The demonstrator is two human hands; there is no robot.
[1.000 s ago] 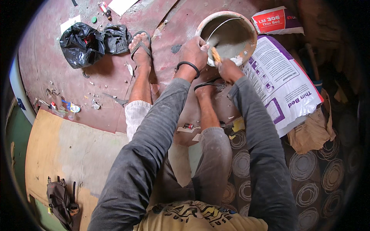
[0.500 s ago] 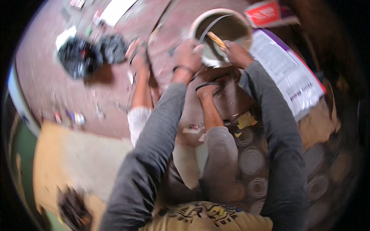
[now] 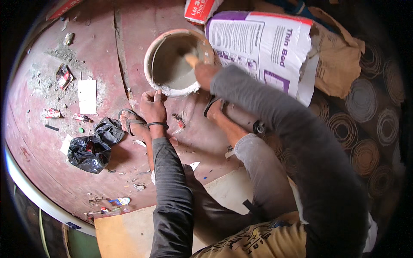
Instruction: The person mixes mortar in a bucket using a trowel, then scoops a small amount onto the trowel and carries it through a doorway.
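Note:
A round bucket with a pale, smeared rim holds wet grey paste that looks like mortar. My left hand is closed at its near-left edge, fingers pinched on the rim or the thin wire handle there; which of the two I cannot tell. My right hand, reaching over the near-right rim, is wrapped around a wooden-handled tool. The tool's far end is sunk in the paste or blurred, so its head is hidden.
Right of the bucket lies a white and purple powder bag, with torn brown paper beyond it. A red and white package is behind. Black plastic bags, a white card and scraps litter the reddish floor at left. Cardboard lies nearby.
The view has swung, so the bucket appears farther left and lower. My left hand has come down to the near-left rim. My right hand has moved the wooden-handled tool within the bucket.

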